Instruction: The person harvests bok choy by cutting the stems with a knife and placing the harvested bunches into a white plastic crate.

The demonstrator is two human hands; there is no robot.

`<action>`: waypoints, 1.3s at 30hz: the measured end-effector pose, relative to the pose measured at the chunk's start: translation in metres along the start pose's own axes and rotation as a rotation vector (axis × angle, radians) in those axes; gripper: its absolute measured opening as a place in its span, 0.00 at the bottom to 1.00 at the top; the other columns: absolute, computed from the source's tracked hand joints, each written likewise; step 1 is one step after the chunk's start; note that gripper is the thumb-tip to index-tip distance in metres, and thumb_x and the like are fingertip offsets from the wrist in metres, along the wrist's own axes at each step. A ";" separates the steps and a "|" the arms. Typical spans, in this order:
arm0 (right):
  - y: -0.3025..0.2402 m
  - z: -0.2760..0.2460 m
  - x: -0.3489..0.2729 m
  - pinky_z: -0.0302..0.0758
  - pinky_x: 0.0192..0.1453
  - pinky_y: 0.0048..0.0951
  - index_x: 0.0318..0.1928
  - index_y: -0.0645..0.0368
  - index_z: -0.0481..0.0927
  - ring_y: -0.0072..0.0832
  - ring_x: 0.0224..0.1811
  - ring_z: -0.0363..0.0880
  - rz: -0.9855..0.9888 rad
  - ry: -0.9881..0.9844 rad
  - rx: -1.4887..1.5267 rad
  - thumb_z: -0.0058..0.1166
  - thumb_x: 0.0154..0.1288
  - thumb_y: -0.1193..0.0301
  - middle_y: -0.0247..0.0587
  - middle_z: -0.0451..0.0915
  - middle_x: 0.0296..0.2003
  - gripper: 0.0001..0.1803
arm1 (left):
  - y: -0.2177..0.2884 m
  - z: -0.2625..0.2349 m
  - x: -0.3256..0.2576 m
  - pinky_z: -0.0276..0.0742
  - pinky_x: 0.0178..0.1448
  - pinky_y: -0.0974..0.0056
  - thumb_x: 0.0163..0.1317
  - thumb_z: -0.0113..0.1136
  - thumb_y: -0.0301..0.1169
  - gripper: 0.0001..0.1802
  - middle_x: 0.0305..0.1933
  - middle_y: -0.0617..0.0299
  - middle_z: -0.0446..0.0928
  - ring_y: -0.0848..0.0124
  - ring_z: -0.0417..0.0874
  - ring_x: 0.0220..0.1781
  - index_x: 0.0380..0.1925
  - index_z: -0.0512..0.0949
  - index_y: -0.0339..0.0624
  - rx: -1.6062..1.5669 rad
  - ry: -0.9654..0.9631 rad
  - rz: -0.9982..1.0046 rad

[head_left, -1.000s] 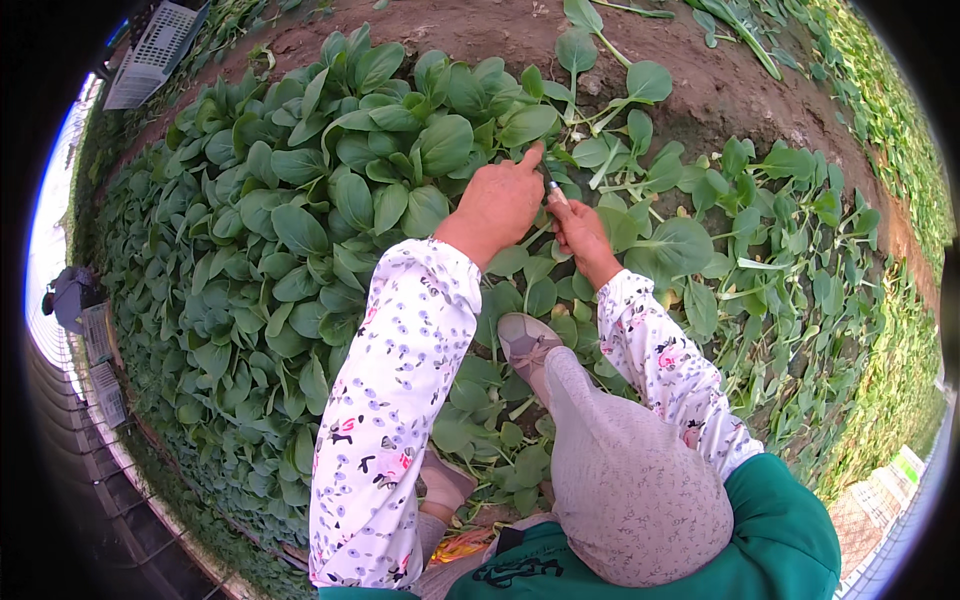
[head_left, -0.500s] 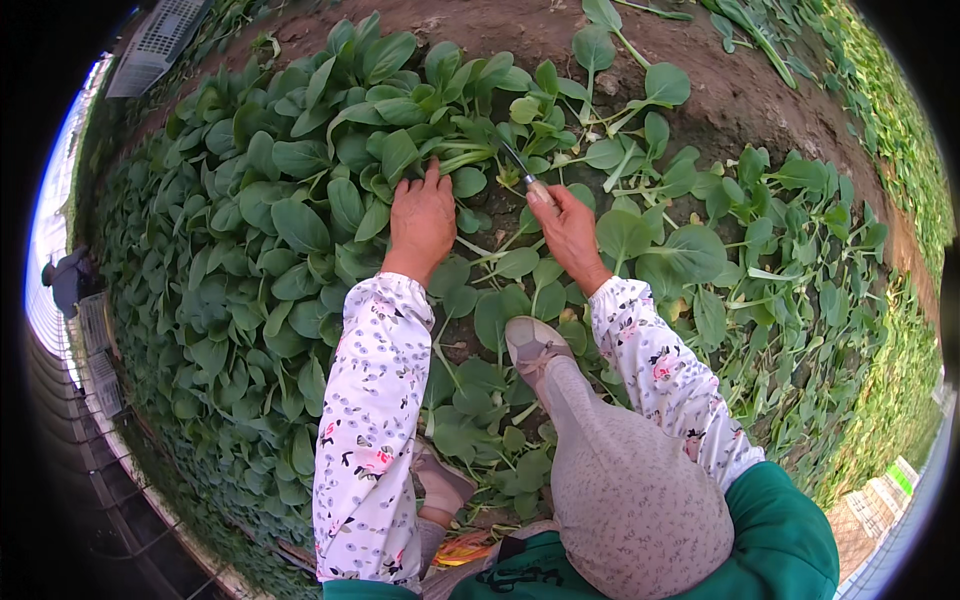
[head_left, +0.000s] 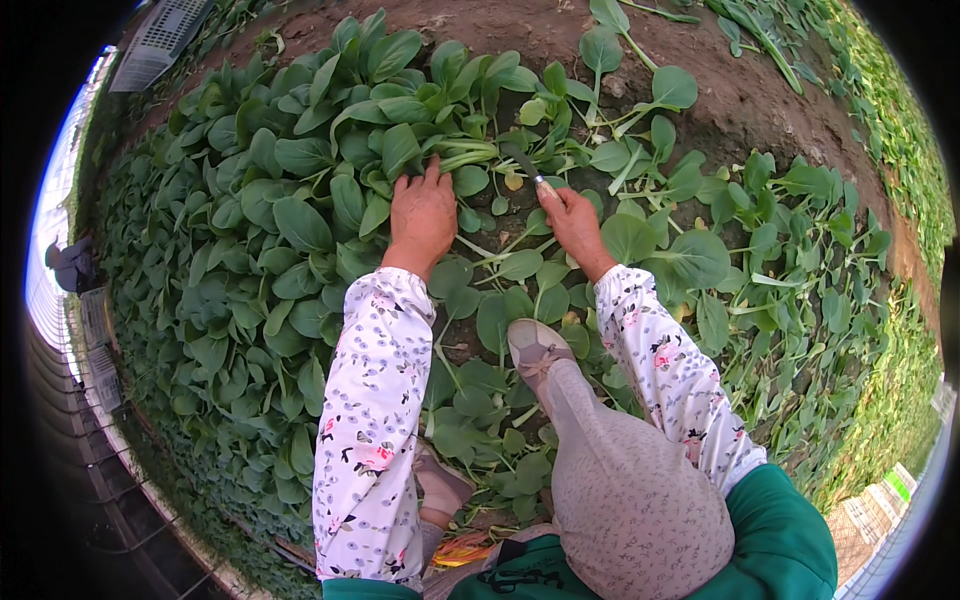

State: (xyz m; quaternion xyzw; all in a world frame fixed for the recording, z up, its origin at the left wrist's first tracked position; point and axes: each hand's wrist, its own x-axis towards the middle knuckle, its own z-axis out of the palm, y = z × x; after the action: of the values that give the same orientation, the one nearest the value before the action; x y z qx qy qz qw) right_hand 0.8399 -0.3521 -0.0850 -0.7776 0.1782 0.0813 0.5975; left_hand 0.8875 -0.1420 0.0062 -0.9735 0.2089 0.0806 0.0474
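My right hand [head_left: 577,228] clasps the knife [head_left: 541,182]; my left hand [head_left: 421,217], fingers slightly spread, touches bok choy stems [head_left: 468,154]. Loose leaves [head_left: 698,258] lie right; uncut bok choy [head_left: 300,224] stands left.

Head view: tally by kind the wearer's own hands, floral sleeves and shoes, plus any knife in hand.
Hands: 2
Floral sleeves: 2
Shoes: 2
Knife: 1
Total: 7

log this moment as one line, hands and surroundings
left hand: back up, at pale stems | right hand: holding knife | around: leafy greens, bare soil
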 end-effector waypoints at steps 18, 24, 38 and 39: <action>-0.038 -0.024 0.015 0.64 0.25 0.29 0.29 0.65 0.77 0.22 0.19 0.66 0.194 -0.347 -0.060 0.53 0.61 0.57 0.35 0.71 0.17 0.20 | 0.008 -0.004 -0.010 0.63 0.60 0.55 0.54 0.57 0.32 0.23 0.63 0.49 0.62 0.56 0.72 0.53 0.50 0.70 0.34 -0.116 0.051 -0.021; -0.028 -0.044 -0.033 0.56 0.17 0.18 0.35 0.59 0.74 0.13 0.15 0.60 0.257 -0.264 0.403 0.50 0.63 0.50 0.29 0.71 0.22 0.22 | 0.037 -0.036 -0.047 0.67 0.56 0.55 0.53 0.57 0.24 0.22 0.64 0.53 0.60 0.52 0.70 0.52 0.50 0.70 0.32 -0.294 0.280 0.079; -0.059 -0.021 -0.053 0.62 0.16 0.16 0.34 0.58 0.71 0.14 0.15 0.68 0.346 -0.340 0.813 0.62 0.56 0.64 0.27 0.71 0.21 0.14 | 0.082 -0.078 -0.060 0.70 0.53 0.58 0.44 0.64 0.25 0.21 0.55 0.52 0.72 0.58 0.79 0.42 0.42 0.74 0.35 -0.137 0.374 0.339; -0.063 -0.017 -0.053 0.62 0.16 0.16 0.34 0.58 0.72 0.14 0.15 0.67 0.350 -0.341 0.794 0.60 0.57 0.62 0.27 0.71 0.21 0.15 | 0.076 -0.072 -0.049 0.70 0.51 0.58 0.43 0.63 0.24 0.19 0.51 0.52 0.73 0.58 0.79 0.41 0.39 0.74 0.35 -0.130 0.212 0.285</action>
State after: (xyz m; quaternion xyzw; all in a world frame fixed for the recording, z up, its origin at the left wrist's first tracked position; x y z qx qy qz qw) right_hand 0.8131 -0.3452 -0.0054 -0.4225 0.2233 0.2332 0.8469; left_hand 0.8218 -0.2011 0.0813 -0.9381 0.3427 -0.0030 -0.0498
